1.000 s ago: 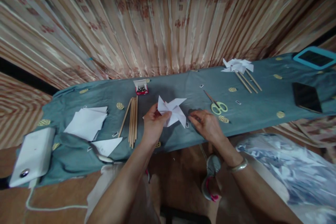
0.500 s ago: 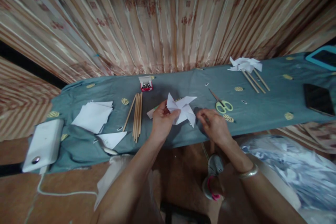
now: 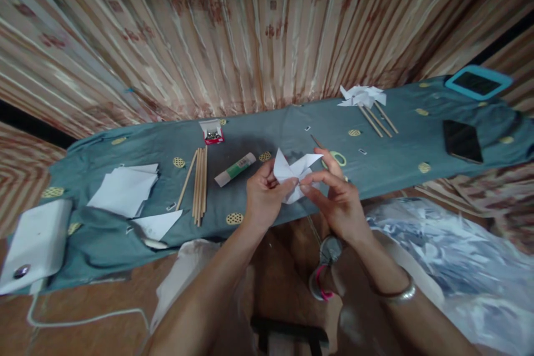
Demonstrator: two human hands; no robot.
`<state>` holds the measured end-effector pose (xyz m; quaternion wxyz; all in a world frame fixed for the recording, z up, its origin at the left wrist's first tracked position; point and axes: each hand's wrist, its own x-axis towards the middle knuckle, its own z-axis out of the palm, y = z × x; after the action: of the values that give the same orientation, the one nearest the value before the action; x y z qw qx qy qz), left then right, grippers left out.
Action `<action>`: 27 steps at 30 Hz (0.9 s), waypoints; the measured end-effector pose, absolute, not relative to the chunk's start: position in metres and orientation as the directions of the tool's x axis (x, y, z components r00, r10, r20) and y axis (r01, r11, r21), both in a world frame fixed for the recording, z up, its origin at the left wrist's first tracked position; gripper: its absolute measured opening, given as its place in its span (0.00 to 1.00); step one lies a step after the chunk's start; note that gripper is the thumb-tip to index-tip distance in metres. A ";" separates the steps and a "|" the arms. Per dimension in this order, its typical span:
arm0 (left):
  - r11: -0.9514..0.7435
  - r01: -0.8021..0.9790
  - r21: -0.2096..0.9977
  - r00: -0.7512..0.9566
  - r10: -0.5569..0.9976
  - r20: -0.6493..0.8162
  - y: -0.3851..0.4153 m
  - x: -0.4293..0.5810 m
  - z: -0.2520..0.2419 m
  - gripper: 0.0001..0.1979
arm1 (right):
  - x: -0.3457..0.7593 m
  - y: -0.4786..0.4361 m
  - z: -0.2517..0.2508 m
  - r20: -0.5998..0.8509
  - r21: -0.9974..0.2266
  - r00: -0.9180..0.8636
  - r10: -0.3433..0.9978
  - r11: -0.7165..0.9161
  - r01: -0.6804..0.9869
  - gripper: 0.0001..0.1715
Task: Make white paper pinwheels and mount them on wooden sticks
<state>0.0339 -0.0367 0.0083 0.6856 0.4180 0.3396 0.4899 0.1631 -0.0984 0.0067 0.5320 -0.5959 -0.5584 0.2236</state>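
Near the middle of the frame my left hand (image 3: 265, 194) grips a white folded-paper pinwheel (image 3: 297, 168), thumb pressed on its front. My right hand (image 3: 340, 203) meets it from the right, thumb and forefinger tips at its centre; the view is too blurred for me to tell what, if anything, they grip. Green-handled metal scissors (image 3: 344, 157) lie partly hidden behind my right hand. Left of my left hand, on the bench (image 3: 287, 128) draped in grey-green cloth, lie a green-and-white cylindrical tube (image 3: 237, 168) and slim pale wooden sticks (image 3: 201, 186).
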 end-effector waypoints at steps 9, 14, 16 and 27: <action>0.225 -0.413 0.883 0.321 0.943 -0.090 -0.036 0.044 0.007 0.23 | 0.173 -0.098 0.005 0.295 -0.910 0.316 0.902 0.164 0.382 0.03; 0.238 -0.413 0.879 0.335 0.937 -0.096 -0.035 0.045 0.007 0.23 | 0.174 -0.097 0.005 0.264 -0.924 0.328 0.907 0.141 0.354 0.04; 0.238 -0.408 0.882 0.339 0.936 -0.096 -0.035 0.044 0.007 0.23 | 0.174 -0.097 0.005 0.253 -0.933 0.332 0.909 0.139 0.332 0.03; 0.218 -0.387 0.896 0.340 0.937 -0.081 -0.036 0.043 0.008 0.23 | 0.177 -0.098 0.003 0.187 -0.956 0.291 0.938 0.106 0.273 0.05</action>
<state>0.0433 -0.0356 0.0077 0.7064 0.4138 0.3319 0.4686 0.1774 -0.0981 0.0033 0.5412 -0.5939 -0.5098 0.3075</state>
